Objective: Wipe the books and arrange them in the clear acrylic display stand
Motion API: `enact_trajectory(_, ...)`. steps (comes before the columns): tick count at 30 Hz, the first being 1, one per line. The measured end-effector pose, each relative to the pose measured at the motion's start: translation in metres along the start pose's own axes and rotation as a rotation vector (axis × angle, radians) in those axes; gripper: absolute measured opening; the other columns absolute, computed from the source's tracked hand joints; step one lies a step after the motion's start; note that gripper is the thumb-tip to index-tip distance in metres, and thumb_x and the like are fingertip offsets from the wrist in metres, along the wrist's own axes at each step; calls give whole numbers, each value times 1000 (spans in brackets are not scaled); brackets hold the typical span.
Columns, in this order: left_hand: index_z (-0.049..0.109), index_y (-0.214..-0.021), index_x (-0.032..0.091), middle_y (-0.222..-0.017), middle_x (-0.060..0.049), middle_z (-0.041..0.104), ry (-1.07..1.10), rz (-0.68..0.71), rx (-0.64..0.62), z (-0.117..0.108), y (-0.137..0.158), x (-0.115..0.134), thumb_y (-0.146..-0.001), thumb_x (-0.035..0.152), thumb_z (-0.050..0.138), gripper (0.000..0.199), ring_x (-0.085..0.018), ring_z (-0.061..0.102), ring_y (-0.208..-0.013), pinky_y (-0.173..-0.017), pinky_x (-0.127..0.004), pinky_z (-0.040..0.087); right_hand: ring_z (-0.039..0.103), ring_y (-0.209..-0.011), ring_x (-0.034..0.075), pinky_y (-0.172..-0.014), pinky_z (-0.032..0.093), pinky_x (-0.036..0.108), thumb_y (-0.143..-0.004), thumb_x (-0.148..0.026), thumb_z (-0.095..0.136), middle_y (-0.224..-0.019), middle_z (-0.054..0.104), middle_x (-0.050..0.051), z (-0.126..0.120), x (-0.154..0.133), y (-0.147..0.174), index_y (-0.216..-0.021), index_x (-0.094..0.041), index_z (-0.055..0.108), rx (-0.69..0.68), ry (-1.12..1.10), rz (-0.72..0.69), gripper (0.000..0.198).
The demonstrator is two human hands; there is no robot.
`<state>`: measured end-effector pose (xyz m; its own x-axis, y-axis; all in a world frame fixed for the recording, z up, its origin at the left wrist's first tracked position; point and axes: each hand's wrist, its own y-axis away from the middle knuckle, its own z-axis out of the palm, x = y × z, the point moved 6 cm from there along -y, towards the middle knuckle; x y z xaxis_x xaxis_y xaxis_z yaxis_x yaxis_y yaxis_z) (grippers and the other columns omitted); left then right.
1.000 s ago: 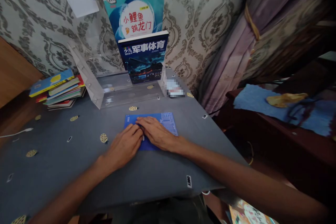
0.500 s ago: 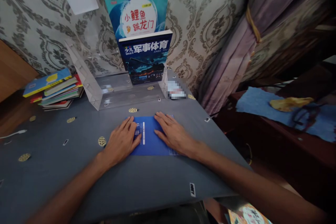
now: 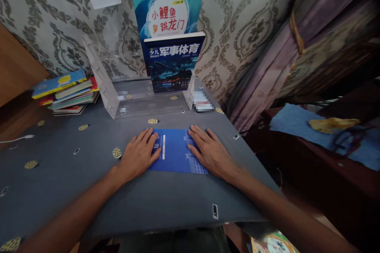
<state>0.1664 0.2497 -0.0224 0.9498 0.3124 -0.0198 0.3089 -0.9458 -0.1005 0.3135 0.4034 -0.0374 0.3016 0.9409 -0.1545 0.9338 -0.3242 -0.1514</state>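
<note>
A blue paper booklet (image 3: 175, 152) with white printing lies flat on the grey patterned tablecloth (image 3: 166, 201). Resting on its left end, my left hand (image 3: 139, 152) is flat with fingers stretched forward, covering part of the print. My right hand (image 3: 210, 152) lies palm down over the booklet's right edge, its fingers spread. Neither hand grips the booklet; both touch it from above. Whether it is one sheet or folded, I cannot tell.
Behind the hands stands a clear acrylic rack (image 3: 148, 104) holding a dark blue book (image 3: 173, 65) and a taller teal book (image 3: 169, 8). A stack of books (image 3: 71, 93) lies at the left, near a white cable (image 3: 20, 138). The table's right edge borders a dark red surface with a blue cloth (image 3: 292, 122).
My right hand has slid right across the booklet, uncovering more of its right side. My left hand stays at the left end. The view has shifted slightly.
</note>
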Motion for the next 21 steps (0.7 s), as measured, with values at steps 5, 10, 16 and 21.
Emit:
enact_trajectory(5, 48, -143, 16, -153, -17, 48, -17, 10, 35, 2, 0, -1, -104, 43, 40, 48, -35, 46, -140, -107, -57, 48, 40, -146, 31, -118, 34, 57, -105, -39, 34, -155, 45, 20, -2, 0, 0, -147, -7, 49, 25, 2, -8, 55)
enact_trajectory(10, 53, -140, 16, -149, -17, 53, -37, 34, 89, 0, 1, 1, -103, 42, 45, 45, -35, 50, -136, -104, -55, 50, 47, -141, 33, -116, 34, 62, -104, -29, 37, -143, 59, 19, -7, -14, 2, -136, -11, 61, 92, -11, -90, 44)
enact_trajectory(16, 58, -135, 16, -140, -16, 60, -43, 106, 141, -4, 2, 5, -104, 36, 45, 40, -32, 55, -129, -102, -51, 51, 51, -139, 28, -120, 34, 57, -104, -26, 43, -141, 62, 14, -3, -61, 3, -133, -15, 64, 35, -124, -362, 38)
enact_trajectory(21, 59, -134, 17, -136, -16, 62, -90, 148, 164, -6, 4, 9, -105, 33, 42, 38, -33, 57, -124, -95, -50, 50, 46, -143, 27, -121, 30, 58, -102, -26, 47, -147, 56, 14, 0, -70, -2, -141, -16, 57, -6, -228, -378, 41)
